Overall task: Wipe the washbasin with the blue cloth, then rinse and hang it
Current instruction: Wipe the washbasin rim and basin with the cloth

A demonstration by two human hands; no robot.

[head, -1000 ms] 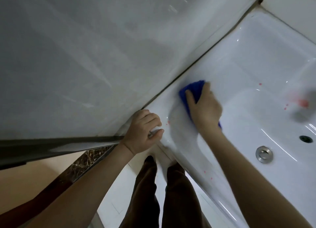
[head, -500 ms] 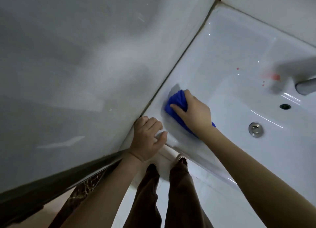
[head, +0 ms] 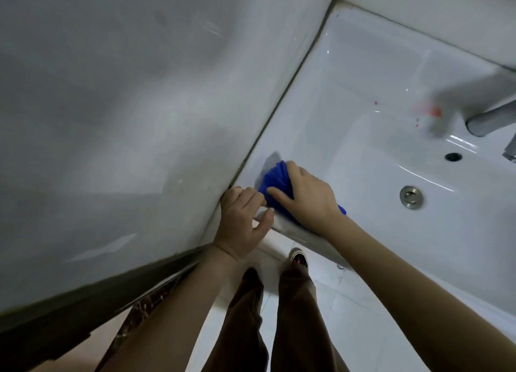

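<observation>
Since a second before, my right hand (head: 304, 195) had dragged the blue cloth (head: 275, 180) back along the washbasin (head: 363, 64) rim, from farther up beside the wall (head: 139, 106) down to the near corner, where it almost met my left hand (head: 243, 221). My right fingers (head: 279, 191) were spread flat and pressing the bunched cloth onto the white ledge, a corner of it poking out behind my wrist. My left fingers (head: 251, 197) were curled over the front corner of the basin, gripping the edge to steady me and holding nothing else.

I judged this meant the strip along the wall was nearly wiped, while the bowl was untouched: small red spots (head: 375, 103) and a pinkish smear (head: 431, 112) showed near the tap (head: 491, 120), well apart from the cloth. The drain plug (head: 411, 195) and the overflow hole (head: 453, 156) lay between. Rinsing and hanging were not yet begun.

I could read no brand, label or writing anywhere on the basin, the tap or the cloth.
</observation>
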